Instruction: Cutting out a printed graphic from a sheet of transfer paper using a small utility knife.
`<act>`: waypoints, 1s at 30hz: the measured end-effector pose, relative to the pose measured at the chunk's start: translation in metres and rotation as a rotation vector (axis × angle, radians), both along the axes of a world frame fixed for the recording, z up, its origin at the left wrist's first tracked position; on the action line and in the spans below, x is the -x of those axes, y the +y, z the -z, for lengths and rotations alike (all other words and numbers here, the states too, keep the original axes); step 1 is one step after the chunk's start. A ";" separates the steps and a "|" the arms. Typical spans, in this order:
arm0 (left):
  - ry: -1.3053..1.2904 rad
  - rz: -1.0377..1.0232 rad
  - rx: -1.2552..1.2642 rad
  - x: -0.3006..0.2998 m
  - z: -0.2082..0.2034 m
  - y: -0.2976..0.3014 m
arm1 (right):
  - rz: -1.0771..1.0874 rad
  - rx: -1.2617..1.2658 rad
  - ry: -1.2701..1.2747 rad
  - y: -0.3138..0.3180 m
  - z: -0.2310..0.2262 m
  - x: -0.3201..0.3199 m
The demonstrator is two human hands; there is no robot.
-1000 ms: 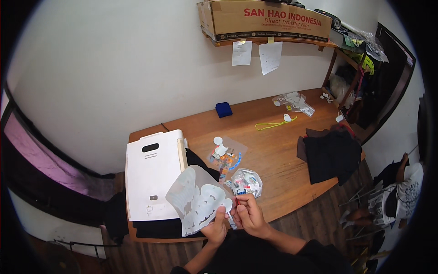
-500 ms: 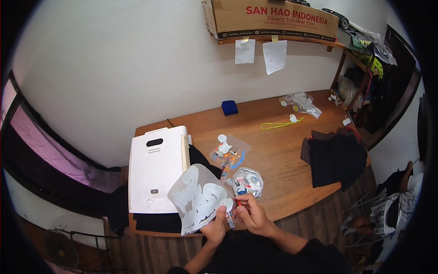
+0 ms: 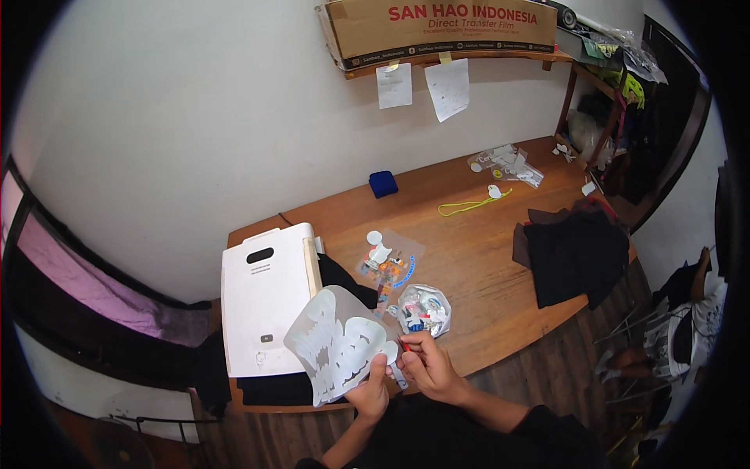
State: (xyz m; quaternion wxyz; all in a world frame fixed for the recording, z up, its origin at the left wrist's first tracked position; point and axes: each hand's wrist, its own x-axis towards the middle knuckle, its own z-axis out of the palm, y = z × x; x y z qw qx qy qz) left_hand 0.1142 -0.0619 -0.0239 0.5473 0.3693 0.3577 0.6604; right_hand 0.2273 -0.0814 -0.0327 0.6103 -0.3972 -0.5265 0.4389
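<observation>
My left hand (image 3: pixel 373 393) grips a curved sheet of translucent transfer film (image 3: pixel 337 344) with white print by its lower right edge, thumb on top. Against that same edge, my right hand (image 3: pixel 430 369) is closed in a pinch on a small red object (image 3: pixel 405 346); its kind is mostly hidden by the fingers. A narrow clear strip (image 3: pixel 400 378) hangs between the two hands. Just beyond my right hand stands a clear plastic-lined container (image 3: pixel 426 306) filled with scraps. Cut film pieces with coloured prints (image 3: pixel 391 262) lie farther back on the table.
A white heat press (image 3: pixel 266 305) sits on the table's left, with black cloth (image 3: pixel 277 391) under it. Dark folded garments (image 3: pixel 574 254) lie at the right. Behind are a blue folded item (image 3: pixel 383 184), a yellow cord (image 3: pixel 473 205) and film scraps (image 3: pixel 512 166). Another person (image 3: pixel 695 313) sits at far right.
The whole view has shifted slightly with my head. Both hands stay at the film's edge, the right one still pinching the red object; the film keeps nearly the same pose.
</observation>
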 end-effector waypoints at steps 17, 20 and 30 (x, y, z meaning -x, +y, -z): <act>0.016 0.127 0.028 0.020 -0.002 0.018 | 0.046 0.074 0.433 0.007 -0.001 0.019; -0.100 0.288 0.187 0.029 0.007 0.023 | 0.082 0.062 0.390 0.017 0.017 0.009; -0.563 0.807 0.684 0.050 0.049 0.040 | 0.028 -0.130 -0.551 0.036 -0.024 -0.039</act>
